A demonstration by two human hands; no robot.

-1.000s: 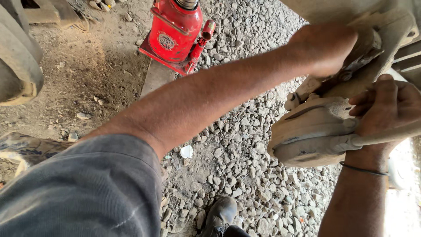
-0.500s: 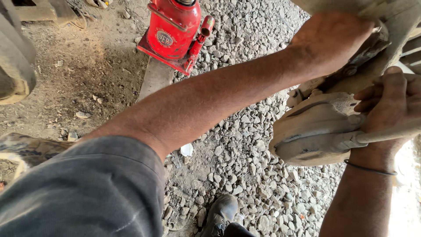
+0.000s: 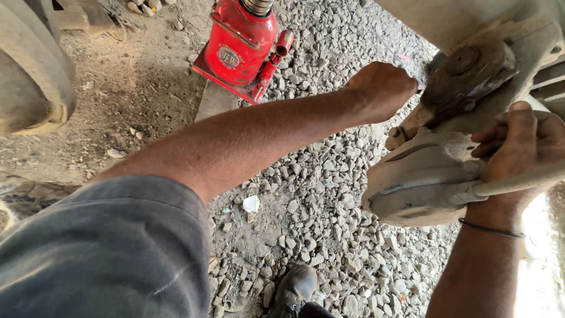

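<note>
My left hand (image 3: 382, 88) is curled into a fist just left of a rusty round metal fitting (image 3: 471, 73) on the underside of a vehicle; I see nothing in it. My right hand (image 3: 518, 147) is wrapped around a pale metal bar (image 3: 471, 191) that lies against a dusty, curved brake part (image 3: 421, 176) hanging below the fitting. A thin dark band (image 3: 491, 229) circles my right wrist. My left forearm and grey sleeve (image 3: 106, 253) cross the view from the lower left.
A red bottle jack (image 3: 241, 44) stands on a flat board (image 3: 215, 100) at the top centre, on loose gravel (image 3: 329, 224). A large tyre (image 3: 32, 76) fills the upper left. A black shoe (image 3: 294, 288) rests on the stones at the bottom.
My left hand has pulled back from the fitting, down and to the left, uncovering it. My right hand stays clamped on the bar.
</note>
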